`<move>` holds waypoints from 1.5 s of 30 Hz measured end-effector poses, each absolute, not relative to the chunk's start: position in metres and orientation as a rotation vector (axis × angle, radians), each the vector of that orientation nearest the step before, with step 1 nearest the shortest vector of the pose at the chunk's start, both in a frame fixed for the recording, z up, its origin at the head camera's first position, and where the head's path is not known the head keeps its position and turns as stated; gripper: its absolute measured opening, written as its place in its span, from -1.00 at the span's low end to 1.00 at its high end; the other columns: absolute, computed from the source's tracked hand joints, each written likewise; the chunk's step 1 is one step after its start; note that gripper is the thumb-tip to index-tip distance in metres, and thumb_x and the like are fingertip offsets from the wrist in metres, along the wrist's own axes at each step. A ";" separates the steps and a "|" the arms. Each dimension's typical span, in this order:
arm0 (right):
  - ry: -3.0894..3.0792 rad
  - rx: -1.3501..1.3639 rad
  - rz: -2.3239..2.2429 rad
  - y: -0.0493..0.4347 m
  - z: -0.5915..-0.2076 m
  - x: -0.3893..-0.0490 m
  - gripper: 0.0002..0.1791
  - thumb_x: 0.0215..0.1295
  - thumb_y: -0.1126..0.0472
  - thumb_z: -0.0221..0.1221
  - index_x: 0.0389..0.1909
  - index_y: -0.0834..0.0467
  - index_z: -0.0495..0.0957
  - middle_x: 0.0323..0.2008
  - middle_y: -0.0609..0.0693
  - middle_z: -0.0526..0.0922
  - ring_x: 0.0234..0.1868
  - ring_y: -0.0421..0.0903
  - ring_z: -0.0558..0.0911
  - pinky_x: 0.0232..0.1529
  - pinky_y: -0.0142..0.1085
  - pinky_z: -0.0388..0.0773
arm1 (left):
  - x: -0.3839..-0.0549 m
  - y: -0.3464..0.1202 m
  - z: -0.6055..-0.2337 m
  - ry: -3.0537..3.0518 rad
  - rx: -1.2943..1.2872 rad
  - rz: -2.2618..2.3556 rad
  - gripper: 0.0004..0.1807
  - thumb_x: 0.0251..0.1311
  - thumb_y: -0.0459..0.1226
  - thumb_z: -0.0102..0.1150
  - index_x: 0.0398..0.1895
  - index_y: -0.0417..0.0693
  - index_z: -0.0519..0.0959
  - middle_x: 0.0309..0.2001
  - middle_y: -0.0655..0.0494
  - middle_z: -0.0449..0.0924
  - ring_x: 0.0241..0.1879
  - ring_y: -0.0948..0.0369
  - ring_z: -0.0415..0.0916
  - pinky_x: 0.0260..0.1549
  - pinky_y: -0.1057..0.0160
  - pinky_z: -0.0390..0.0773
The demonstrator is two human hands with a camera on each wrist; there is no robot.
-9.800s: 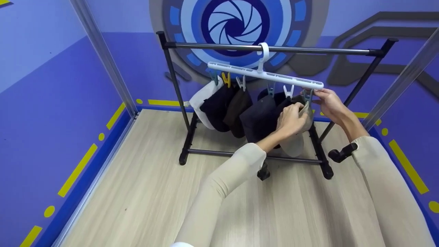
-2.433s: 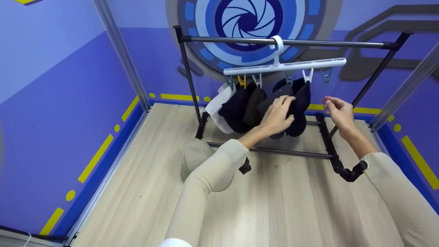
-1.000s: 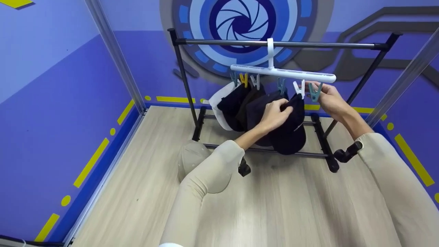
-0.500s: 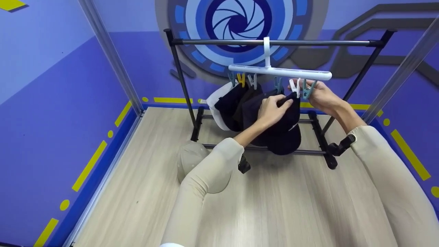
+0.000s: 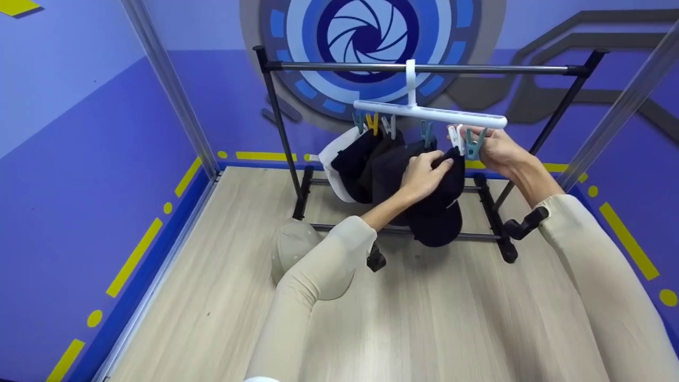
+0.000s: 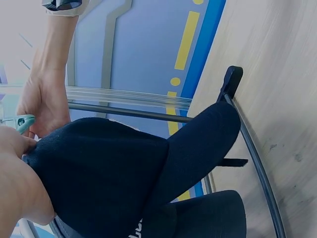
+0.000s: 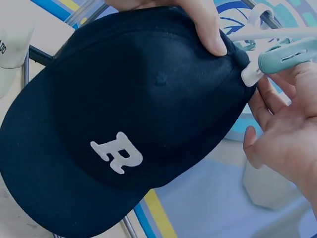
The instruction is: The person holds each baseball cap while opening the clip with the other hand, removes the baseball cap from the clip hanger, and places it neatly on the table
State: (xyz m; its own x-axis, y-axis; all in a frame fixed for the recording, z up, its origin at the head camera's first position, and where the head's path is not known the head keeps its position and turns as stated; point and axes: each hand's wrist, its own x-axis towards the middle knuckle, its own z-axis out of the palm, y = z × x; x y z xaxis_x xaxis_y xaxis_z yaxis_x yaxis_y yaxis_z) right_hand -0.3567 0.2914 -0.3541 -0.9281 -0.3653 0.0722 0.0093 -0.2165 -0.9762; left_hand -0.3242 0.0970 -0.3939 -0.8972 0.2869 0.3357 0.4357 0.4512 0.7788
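Observation:
A navy baseball cap with a white letter hangs from a white clothespin near the right end of the white hanger. My left hand grips the cap's edge between thumb and fingers, just below the pin. With the fingertips of my right hand I pinch the white clothespin from behind; in the right wrist view its tip still sits on the cap's edge. A teal clothespin with nothing in it dangles in front of my right fingers and partly covers them.
The hanger hooks over a black metal rack. Farther left hang a white cap and several dark caps, one under a yellow clothespin. A beige cap lies on the wooden surface, partly behind my left sleeve.
The beige cap went from the right-end teal clothespin to the surface at left. My hands then moved to the navy cap and its white clothespin; in the last second they shifted slightly left.

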 end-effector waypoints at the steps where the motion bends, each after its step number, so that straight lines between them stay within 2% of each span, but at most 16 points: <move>1: 1.809 -0.424 -2.241 0.289 -0.355 -0.357 -0.74 0.51 0.21 0.09 -0.08 0.17 0.76 -0.15 -0.04 0.79 -0.09 -0.21 0.66 -0.06 -0.44 0.52 | -0.324 0.096 -0.395 -2.551 -0.635 -1.429 -0.78 0.47 -0.10 0.10 -0.23 -0.01 0.64 -0.42 0.23 0.48 -0.44 0.34 0.33 -0.39 0.45 0.30; 3: 1.840 -0.411 -2.252 0.285 -0.358 -0.358 -0.74 0.50 0.19 0.11 -0.10 0.15 0.77 -0.19 -0.05 0.79 -0.13 -0.21 0.64 -0.09 -0.43 0.50 | -0.323 0.094 -0.396 -2.570 -0.629 -1.421 -0.78 0.47 -0.11 0.10 -0.24 -0.02 0.64 -0.42 0.23 0.49 -0.43 0.33 0.34 -0.38 0.43 0.31; 7: 1.858 -0.345 -2.286 0.279 -0.360 -0.360 -0.76 0.45 0.15 0.17 -0.09 0.11 0.78 -0.20 -0.08 0.79 -0.10 -0.21 0.63 -0.03 -0.41 0.45 | -0.321 0.091 -0.400 -2.609 -0.663 -1.408 -0.78 0.46 -0.13 0.10 -0.22 -0.05 0.65 -0.36 0.20 0.57 -0.38 0.33 0.43 -0.34 0.42 0.35; 11: 1.850 -0.294 -2.280 0.285 -0.358 -0.358 -0.75 0.42 0.12 0.19 -0.09 0.11 0.78 -0.19 -0.10 0.80 -0.04 -0.23 0.60 0.06 -0.42 0.38 | -0.318 0.095 -0.404 -2.638 -0.718 -1.423 -0.76 0.46 -0.14 0.10 -0.12 -0.06 0.69 -0.14 0.11 0.74 -0.19 0.29 0.62 -0.24 0.41 0.44; 13: 1.831 -0.295 -2.259 0.291 -0.356 -0.356 -0.73 0.43 0.10 0.17 -0.08 0.12 0.76 -0.17 -0.09 0.79 0.00 -0.22 0.60 0.08 -0.43 0.40 | -0.316 0.099 -0.406 -2.651 -0.740 -1.432 -0.75 0.46 -0.15 0.10 -0.09 -0.07 0.70 -0.07 0.08 0.75 -0.13 0.26 0.65 -0.21 0.42 0.46; 17: 1.802 -0.281 -2.231 0.300 -0.354 -0.351 -0.67 0.43 0.07 0.15 0.05 0.14 0.71 -0.06 -0.08 0.76 0.09 -0.21 0.61 0.07 -0.42 0.47 | -0.314 0.101 -0.407 -2.663 -0.766 -1.450 -0.79 0.44 -0.16 0.13 -0.21 -0.08 0.68 -0.30 0.17 0.68 -0.34 0.33 0.52 -0.34 0.47 0.36; 19: 1.791 -0.265 -2.238 0.302 -0.353 -0.350 -0.61 0.43 0.04 0.15 0.14 0.14 0.66 0.00 -0.07 0.74 0.10 -0.19 0.63 0.05 -0.40 0.51 | -0.314 0.098 -0.407 -2.661 -0.788 -1.465 -0.79 0.43 -0.18 0.15 -0.33 -0.08 0.63 -0.47 0.22 0.51 -0.49 0.35 0.35 -0.43 0.46 0.26; 21: 1.787 -0.244 -2.249 0.303 -0.354 -0.350 -0.59 0.43 0.02 0.15 0.17 0.14 0.65 0.02 -0.05 0.74 0.06 -0.17 0.65 0.00 -0.37 0.54 | -0.312 0.094 -0.408 -2.660 -0.801 -1.474 -0.79 0.42 -0.19 0.17 -0.40 -0.05 0.60 -0.54 0.29 0.39 -0.55 0.38 0.26 -0.48 0.46 0.21; 24: 1.788 -0.245 -2.246 0.306 -0.356 -0.349 -0.60 0.47 0.03 0.12 0.15 0.17 0.63 0.02 -0.01 0.75 0.03 -0.14 0.69 -0.02 -0.34 0.58 | -0.310 0.086 -0.409 -2.671 -0.822 -1.469 -0.76 0.40 -0.21 0.18 -0.49 -0.01 0.53 -0.60 0.32 0.30 -0.59 0.39 0.19 -0.50 0.45 0.17; 28: 1.881 -0.254 -2.174 0.311 -0.358 -0.346 -0.63 0.53 0.05 0.06 0.13 0.19 0.59 0.01 -0.02 0.77 0.04 -0.15 0.72 0.08 -0.33 0.60 | -0.307 0.077 -0.413 -2.699 -0.833 -1.429 -0.69 0.35 -0.21 0.20 -0.59 0.06 0.42 -0.63 0.34 0.26 -0.60 0.39 0.16 -0.48 0.45 0.17; 33: 2.200 -0.281 -1.843 0.320 -0.361 -0.337 -0.41 0.57 -0.03 -0.01 0.41 0.27 0.36 0.08 -0.15 0.74 0.09 -0.28 0.70 0.16 -0.41 0.58 | -0.302 0.066 -0.417 -2.728 -0.843 -1.419 -0.67 0.31 -0.23 0.20 -0.63 0.08 0.39 -0.63 0.33 0.27 -0.59 0.37 0.19 -0.45 0.45 0.19; 35: 2.328 -0.288 -1.680 0.323 -0.362 -0.332 -0.34 0.59 -0.04 -0.04 0.48 0.33 0.27 0.20 -0.07 0.68 0.16 -0.30 0.67 0.21 -0.41 0.55 | -0.300 0.060 -0.418 -2.747 -0.845 -1.412 -0.66 0.30 -0.25 0.19 -0.63 0.07 0.37 -0.63 0.31 0.26 -0.59 0.36 0.18 -0.44 0.44 0.19; 37: 2.458 -0.282 -1.511 0.326 -0.364 -0.326 -0.33 0.62 -0.05 -0.09 0.50 0.34 0.24 0.33 0.06 0.58 0.28 -0.21 0.61 0.30 -0.33 0.50 | -0.296 0.055 -0.419 -2.765 -0.845 -1.394 -0.67 0.29 -0.26 0.19 -0.64 0.08 0.37 -0.62 0.32 0.27 -0.59 0.36 0.18 -0.44 0.44 0.19; 40: 2.591 -0.272 -1.326 0.332 -0.368 -0.317 -0.34 0.64 -0.05 -0.13 0.52 0.32 0.20 0.48 0.27 0.34 0.46 0.08 0.43 0.47 -0.04 0.32 | -0.292 0.049 -0.420 -2.784 -0.851 -1.356 -0.68 0.26 -0.25 0.19 -0.64 0.09 0.36 -0.62 0.33 0.26 -0.58 0.37 0.17 -0.45 0.44 0.19; 43: 2.668 -0.279 -1.225 0.337 -0.372 -0.309 -0.30 0.64 -0.06 -0.14 0.57 0.32 0.09 0.53 0.39 0.18 0.53 0.34 0.21 0.49 0.22 0.15 | -0.288 0.042 -0.420 -2.799 -0.850 -1.349 -0.70 0.25 -0.26 0.19 -0.62 0.08 0.38 -0.63 0.34 0.28 -0.58 0.37 0.18 -0.45 0.43 0.20; 45: 2.714 -0.286 -1.168 0.340 -0.375 -0.305 -0.24 0.63 -0.07 -0.11 0.60 0.30 -0.04 0.54 0.44 0.08 0.55 0.42 0.11 0.47 0.32 0.09 | -0.285 0.037 -0.419 -2.809 -0.848 -1.348 -0.72 0.24 -0.27 0.18 -0.61 0.05 0.40 -0.63 0.33 0.28 -0.59 0.36 0.18 -0.46 0.43 0.20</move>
